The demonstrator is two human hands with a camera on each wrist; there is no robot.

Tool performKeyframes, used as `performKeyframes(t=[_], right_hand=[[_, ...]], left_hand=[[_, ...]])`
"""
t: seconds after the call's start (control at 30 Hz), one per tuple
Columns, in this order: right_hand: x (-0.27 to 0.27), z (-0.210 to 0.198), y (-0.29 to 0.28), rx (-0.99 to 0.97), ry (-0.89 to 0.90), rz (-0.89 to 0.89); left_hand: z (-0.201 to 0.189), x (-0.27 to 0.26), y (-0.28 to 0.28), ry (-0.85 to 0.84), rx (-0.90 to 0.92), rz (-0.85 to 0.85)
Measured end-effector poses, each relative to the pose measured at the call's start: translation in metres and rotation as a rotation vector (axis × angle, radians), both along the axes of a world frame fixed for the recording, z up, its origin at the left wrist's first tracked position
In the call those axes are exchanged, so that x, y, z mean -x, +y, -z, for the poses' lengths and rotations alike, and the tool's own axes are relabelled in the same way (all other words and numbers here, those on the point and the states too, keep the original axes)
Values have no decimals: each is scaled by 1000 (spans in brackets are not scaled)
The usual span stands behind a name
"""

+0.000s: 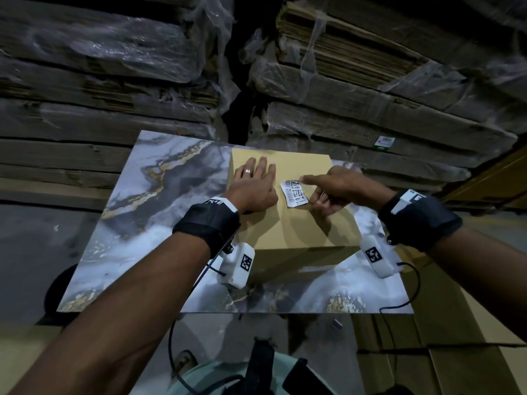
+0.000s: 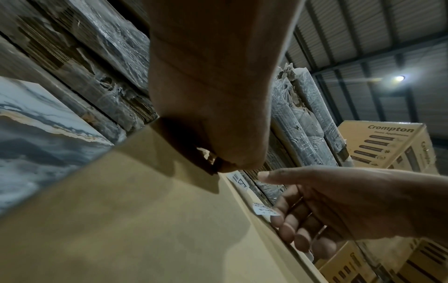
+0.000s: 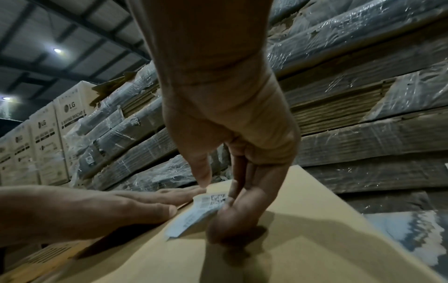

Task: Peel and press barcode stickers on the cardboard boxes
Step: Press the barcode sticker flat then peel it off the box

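Cardboard box [image 1: 288, 223] sits on marble-pattern table [image 1: 142, 223]. Left hand [image 1: 253, 183] lies flat on its top, fingers straight, steadying it. Right hand [image 1: 336, 189] pinches barcode sticker [image 1: 295, 193], index extended over it, near edge lifted. Best: lay down, smooth across. Wrapped cardboard stacks [image 1: 114, 67] behind; nothing obstructs.

Dim warehouse. Marble-pattern tabletop [image 1: 119, 223], grey-white with gold veins. Behind it, stacks of flattened cardboard [image 1: 356, 89] wrapped in plastic film. Corrugated metal roof [image 2: 363, 38] on dark beams, ceiling lamp [image 2: 399, 78] lit. Printed appliance cartons [image 3: 41, 145] stacked far off. Grey floor [image 1: 28, 252].
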State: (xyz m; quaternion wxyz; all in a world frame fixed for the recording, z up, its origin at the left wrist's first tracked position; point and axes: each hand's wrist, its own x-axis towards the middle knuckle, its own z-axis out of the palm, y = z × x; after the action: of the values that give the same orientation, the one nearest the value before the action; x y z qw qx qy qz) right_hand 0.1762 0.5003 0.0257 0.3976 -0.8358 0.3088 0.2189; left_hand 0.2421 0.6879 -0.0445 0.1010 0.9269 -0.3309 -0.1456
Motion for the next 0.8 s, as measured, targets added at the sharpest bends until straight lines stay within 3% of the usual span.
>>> performKeyframes(t=[0.33,0.53,0.8], right_hand=[[-6,14,12,44,-69,-55],[0,23,12,121,-301,-157],[15,23,8,257,-430,-351]], left_hand=[[1,-1,-2,13,-19,-25],[0,-2,-2,17,-18,-13],[0,-1,-1,11,-11,-10]])
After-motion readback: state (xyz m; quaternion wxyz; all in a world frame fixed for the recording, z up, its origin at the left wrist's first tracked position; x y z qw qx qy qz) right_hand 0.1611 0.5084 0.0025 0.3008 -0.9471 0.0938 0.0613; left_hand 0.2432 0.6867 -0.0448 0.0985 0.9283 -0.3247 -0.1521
